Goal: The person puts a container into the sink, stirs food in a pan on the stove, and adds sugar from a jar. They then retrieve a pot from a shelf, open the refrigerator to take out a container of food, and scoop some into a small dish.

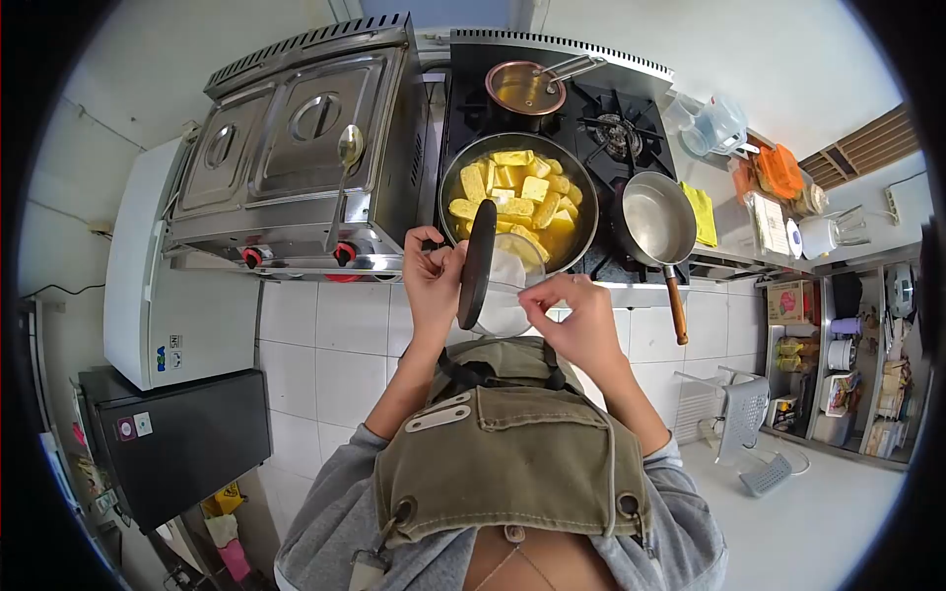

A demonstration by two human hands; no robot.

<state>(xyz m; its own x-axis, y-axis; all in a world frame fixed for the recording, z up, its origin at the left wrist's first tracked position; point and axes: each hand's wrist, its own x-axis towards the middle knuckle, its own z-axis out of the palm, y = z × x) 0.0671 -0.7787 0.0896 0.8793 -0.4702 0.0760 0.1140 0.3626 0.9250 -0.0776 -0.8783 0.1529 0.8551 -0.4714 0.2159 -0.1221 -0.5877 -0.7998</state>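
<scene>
My left hand (434, 281) is closed on a round black lid (478, 264), seen nearly edge-on. Beside the lid is a clear container (503, 317) with something white inside, overlapping the front of the pan. The thumb and fingers of my right hand (572, 313) are pinched together at the container's right side; I cannot tell what is between them. Just beyond both hands, a wide dark pan (587, 212) sits on the stove, full of yellow blocks (512, 205) in liquid.
A copper-coloured pot (524, 89) stands on a back burner. To the right rests a saucepan (658, 219), its wooden handle jutting past the stove edge. A spoon (349, 148) lies on the steel lidded unit (315, 118) at left. A yellow cloth (700, 212) hangs beyond the saucepan.
</scene>
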